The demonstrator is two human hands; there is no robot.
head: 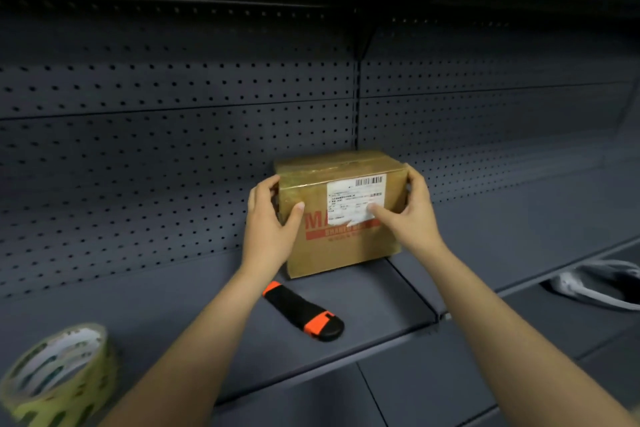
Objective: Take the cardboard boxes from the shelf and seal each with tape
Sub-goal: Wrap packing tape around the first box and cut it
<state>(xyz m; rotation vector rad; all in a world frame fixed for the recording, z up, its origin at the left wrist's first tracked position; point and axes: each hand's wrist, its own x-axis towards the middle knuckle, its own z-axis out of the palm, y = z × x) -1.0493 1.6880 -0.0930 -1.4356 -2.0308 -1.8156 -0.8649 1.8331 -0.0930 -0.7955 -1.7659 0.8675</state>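
Left hand [270, 218], right hand [412, 215] round box [346, 250]

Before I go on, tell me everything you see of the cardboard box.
The cardboard box is brown and glossy, with what looks like clear tape over its closed top. Its front bears red print, partly covered by a white barcode label. It stands upright on the grey shelf, near the pegboard back. The left hand and right hand hold its sides.

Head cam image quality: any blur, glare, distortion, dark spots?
Head view: dim, top of frame nearly black; wide-angle bends the shelf edge; tape roll at lower left smeared soft; sheen on the cardboard box top; shipping label text unreadable; left hand and right hand fairly sharp.
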